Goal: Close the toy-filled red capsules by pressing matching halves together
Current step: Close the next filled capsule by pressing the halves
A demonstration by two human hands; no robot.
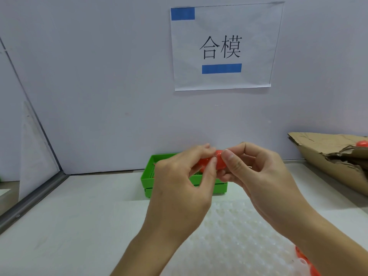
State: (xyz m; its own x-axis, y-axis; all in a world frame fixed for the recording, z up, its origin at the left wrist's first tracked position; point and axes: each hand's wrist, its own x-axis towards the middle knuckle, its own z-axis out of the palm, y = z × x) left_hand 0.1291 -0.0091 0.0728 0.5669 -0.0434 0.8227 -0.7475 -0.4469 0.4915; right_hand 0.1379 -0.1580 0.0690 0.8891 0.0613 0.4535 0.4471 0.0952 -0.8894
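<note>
Both hands hold one red capsule in the air above the green basket. My left hand grips its left half with thumb and fingers curled round it. My right hand grips the right half, thumb on top. The two halves meet between my thumbs; whether they are fully joined is hidden by my fingers. More red capsule pieces lie at the bottom right edge, partly cut off by my right forearm.
A white bumpy tray lies on the white table below my hands. A torn cardboard box with a red capsule in it sits at the right. A wall with a paper sign stands close behind.
</note>
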